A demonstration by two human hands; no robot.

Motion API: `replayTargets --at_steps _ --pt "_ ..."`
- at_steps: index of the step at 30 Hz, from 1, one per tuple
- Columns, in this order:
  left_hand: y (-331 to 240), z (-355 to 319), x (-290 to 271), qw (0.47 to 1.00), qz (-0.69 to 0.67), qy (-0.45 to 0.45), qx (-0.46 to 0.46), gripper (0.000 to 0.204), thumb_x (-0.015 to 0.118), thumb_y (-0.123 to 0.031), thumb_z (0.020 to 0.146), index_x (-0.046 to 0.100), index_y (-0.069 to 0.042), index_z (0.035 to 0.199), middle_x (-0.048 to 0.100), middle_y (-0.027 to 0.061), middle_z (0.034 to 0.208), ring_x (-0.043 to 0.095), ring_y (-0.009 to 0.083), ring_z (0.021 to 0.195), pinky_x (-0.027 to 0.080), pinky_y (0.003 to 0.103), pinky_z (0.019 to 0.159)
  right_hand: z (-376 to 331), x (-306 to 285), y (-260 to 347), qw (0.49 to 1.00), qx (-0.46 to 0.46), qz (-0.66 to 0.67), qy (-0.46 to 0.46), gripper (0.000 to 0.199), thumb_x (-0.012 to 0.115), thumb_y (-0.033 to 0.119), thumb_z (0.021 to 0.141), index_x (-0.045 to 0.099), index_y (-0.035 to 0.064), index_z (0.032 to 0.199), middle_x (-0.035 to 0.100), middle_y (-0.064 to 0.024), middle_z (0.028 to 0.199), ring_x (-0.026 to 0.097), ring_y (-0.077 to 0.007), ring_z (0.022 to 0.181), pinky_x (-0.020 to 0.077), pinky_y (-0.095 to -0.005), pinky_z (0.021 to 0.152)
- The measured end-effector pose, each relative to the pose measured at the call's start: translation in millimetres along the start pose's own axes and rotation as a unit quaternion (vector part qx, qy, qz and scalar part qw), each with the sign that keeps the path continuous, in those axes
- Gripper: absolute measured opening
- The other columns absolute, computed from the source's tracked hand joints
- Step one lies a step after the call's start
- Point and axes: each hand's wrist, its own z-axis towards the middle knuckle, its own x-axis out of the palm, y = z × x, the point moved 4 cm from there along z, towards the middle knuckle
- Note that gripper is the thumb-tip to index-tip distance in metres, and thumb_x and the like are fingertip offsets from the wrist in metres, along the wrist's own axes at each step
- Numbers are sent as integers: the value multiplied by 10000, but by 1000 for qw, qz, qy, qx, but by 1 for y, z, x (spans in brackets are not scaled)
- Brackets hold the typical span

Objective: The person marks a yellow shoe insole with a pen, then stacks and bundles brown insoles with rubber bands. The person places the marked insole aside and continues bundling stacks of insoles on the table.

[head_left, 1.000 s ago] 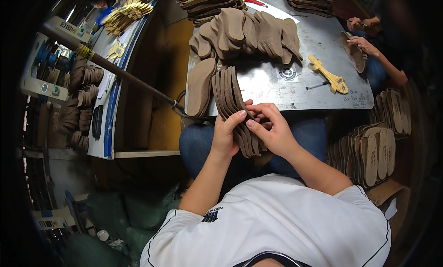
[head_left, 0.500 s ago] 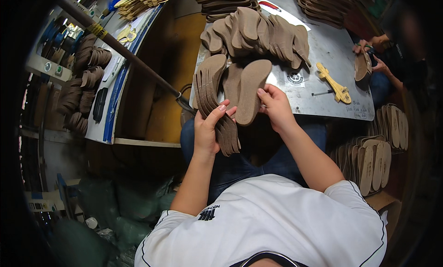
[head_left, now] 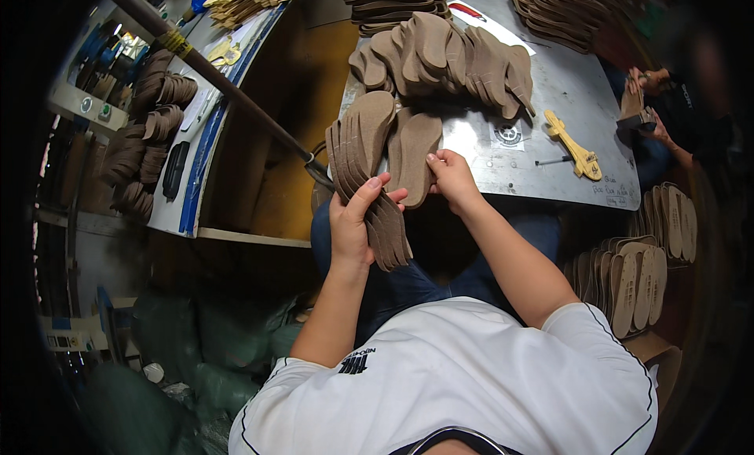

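One brown insole (head_left: 418,160) has come away from the bundle — a second ago both hands were bunched together over the whole stack, low at the table's near edge, and now they have drawn apart. The left hand (head_left: 352,227) keeps the fanned stack of insoles (head_left: 363,180) clamped, fingers curled round its edge and thumb pressed over the front, the stack standing tilted just in front of the grey metal table (head_left: 550,101). The right hand (head_left: 452,176) pinches the single insole at its lower end between thumb and fingertips, holding it flat side up just beside the stack, its toe over the table edge.

Half a second ago that loose piece was already lifted and tilted; by now it sits a touch higher and nearer the heap of loose insoles (head_left: 448,58) lying further back on the table. To my eye this means the sorting goes piece by piece — one peeled off, the rest held back — with a good many left in the left hand.

On the table a yellow wooden tool (head_left: 575,144) lies untouched, well apart from both hands. At the far right corner another person's hands (head_left: 648,101) work on a piece of their own, and more insoles stand racked on edge (head_left: 628,278) at the right.
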Motion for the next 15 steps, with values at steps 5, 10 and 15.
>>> replayTargets --at_steps 5,10,15 --pt "5 2 2 1000 -14 4 -5 482 784 -212 1059 602 90 1387 737 231 1326 829 411 1073 735 461 842 -1 4 13 999 -7 -19 29 197 664 247 1173 702 83 1275 718 8 948 687 -99 815 628 -306 720" --pt "5 -4 6 1000 6 28 -9 526 788 -205 1056 578 83 1444 730 229 1341 827 406 1090 735 464 858 20 18 41 951 -153 -268 5 296 757 338 1098 708 48 1138 759 -115 866 749 -233 785 613 -427 740" --pt "5 -9 6 999 28 38 -28 564 809 -191 1032 592 62 1486 725 202 1366 822 375 1129 715 444 883 0 12 54 868 -211 -435 -112 350 822 352 1023 692 33 1086 772 -178 836 780 -376 835 581 -505 771"
